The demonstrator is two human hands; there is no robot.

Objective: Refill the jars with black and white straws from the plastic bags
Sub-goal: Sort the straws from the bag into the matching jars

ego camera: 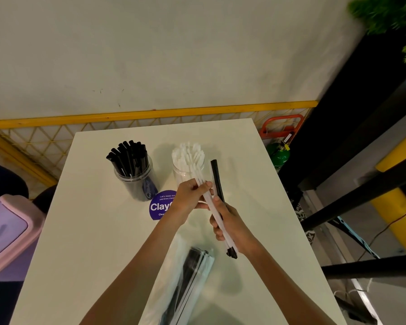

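Over the table centre, right hand grips a mixed bundle: white straws w/ a black straw. Left hand pinches the white ones higher up. Count inside the fist is unclear, perhaps several; plastic bag at near edge is cut off, and the hands partly hide the white-straw jar.

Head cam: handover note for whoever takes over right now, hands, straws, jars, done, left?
Left hand: pinches white straws near their top.
Right hand: grips the same bundle lower down, plus a black straw.
Black jar and white jar both hold straws.
Bag on the table holds more straws.
Left: sort the held straws into their jars, then empty the bag.
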